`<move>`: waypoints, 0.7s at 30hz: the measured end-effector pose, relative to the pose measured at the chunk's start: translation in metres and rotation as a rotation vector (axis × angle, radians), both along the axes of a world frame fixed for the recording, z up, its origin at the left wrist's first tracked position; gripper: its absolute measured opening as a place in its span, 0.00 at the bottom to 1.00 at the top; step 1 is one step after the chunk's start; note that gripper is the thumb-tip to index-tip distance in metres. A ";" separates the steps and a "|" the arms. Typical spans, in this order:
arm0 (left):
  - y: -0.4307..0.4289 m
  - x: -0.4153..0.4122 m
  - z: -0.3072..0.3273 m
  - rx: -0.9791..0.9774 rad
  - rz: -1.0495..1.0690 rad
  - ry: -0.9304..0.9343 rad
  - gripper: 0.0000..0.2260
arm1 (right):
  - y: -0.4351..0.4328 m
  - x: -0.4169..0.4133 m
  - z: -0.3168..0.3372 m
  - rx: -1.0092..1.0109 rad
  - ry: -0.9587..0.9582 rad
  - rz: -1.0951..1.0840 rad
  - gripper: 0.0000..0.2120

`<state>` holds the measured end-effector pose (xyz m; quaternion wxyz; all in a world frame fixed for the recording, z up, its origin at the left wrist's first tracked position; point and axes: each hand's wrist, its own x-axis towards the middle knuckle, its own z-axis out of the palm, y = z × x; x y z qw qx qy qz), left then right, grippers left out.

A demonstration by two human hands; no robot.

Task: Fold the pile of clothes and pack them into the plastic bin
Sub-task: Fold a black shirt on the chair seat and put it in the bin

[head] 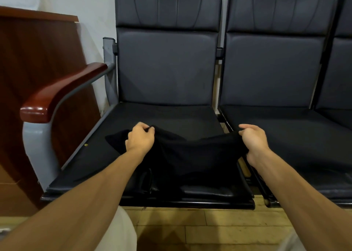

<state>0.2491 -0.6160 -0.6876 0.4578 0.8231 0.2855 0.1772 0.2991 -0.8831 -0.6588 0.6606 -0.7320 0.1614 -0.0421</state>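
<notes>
The left hand point(140, 137) and right hand point(252, 137) each pinch a top corner of the black cloth point(187, 155), holding it wide above the seat point(171, 115), probably to lay it flat for folding.

No text, label, brand mark, number or sign was legible in the view: none on the black garment point(192, 155), none on the dark seats point(167, 67), and none on the wooden armrest point(62, 90).
</notes>
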 end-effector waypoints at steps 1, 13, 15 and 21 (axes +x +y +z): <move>0.000 0.000 0.003 -0.143 0.045 -0.069 0.08 | 0.000 -0.001 0.001 0.068 -0.002 -0.027 0.21; 0.033 -0.040 0.027 -0.706 0.206 -0.333 0.15 | 0.005 -0.023 0.004 -0.486 -0.074 0.314 0.11; 0.043 -0.050 0.031 -0.787 0.219 -0.355 0.15 | 0.006 -0.027 0.006 -0.327 -0.030 0.353 0.10; 0.056 -0.081 0.042 -0.461 -0.077 -0.403 0.12 | -0.008 -0.041 0.030 -0.163 0.211 0.702 0.12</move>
